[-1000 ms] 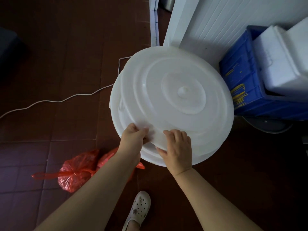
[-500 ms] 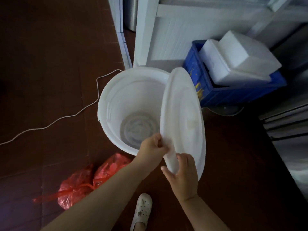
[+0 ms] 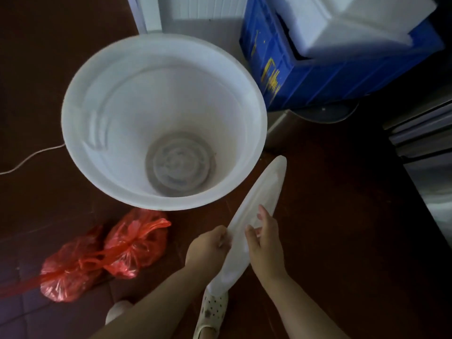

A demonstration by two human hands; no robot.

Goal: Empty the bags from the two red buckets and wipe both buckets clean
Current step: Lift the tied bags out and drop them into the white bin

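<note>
Dark red tiled floor [image 3: 330, 216] — an open white bucket [image 3: 102, 77] stands beside a blue crate [image 3: 318, 77]. Left hand [image 3: 208, 248] and right hand [image 3: 265, 245] grip the white lid [image 3: 259, 194] edge-on; two tied red bags [image 3: 102, 255] lie nearby.

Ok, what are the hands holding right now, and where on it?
Both hold the white lid, turned edge-on, near its lower rim: the left hand grips one side, the right hand the other.
</note>
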